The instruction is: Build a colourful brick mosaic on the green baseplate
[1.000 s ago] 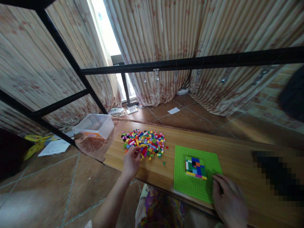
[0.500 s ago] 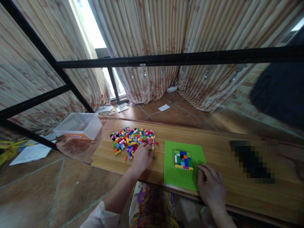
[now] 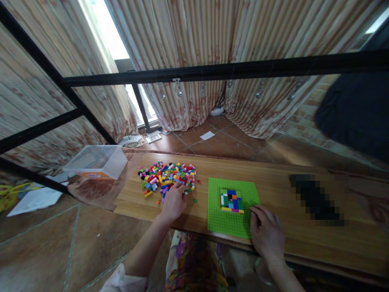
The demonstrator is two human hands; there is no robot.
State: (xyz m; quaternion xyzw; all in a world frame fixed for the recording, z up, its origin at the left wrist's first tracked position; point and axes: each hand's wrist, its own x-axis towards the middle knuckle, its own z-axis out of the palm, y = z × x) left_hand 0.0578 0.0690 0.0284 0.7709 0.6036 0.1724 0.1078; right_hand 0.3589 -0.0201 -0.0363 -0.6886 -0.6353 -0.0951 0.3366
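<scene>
A heap of small coloured bricks (image 3: 165,175) lies on the wooden table (image 3: 282,235). My left hand (image 3: 174,200) reaches into the heap's near edge, fingers curled down onto the bricks; what it grips, if anything, is hidden. To the right lies a green baseplate (image 3: 231,221) with a small block of mixed-colour bricks (image 3: 231,200) pressed onto its middle. My right hand (image 3: 265,232) rests palm down on the plate's near right corner, fingers apart and holding nothing.
A clear plastic box (image 3: 96,161) stands at the table's left end. A black metal frame (image 3: 212,73) crosses above the table. A blurred dark object (image 3: 316,198) lies to the right. Striped curtains and a tiled floor with papers lie beyond.
My left hand moved right along the heap's near edge, then drew slightly back. My right hand kept to the plate's corner. The view shifted, so everything sits further left.
</scene>
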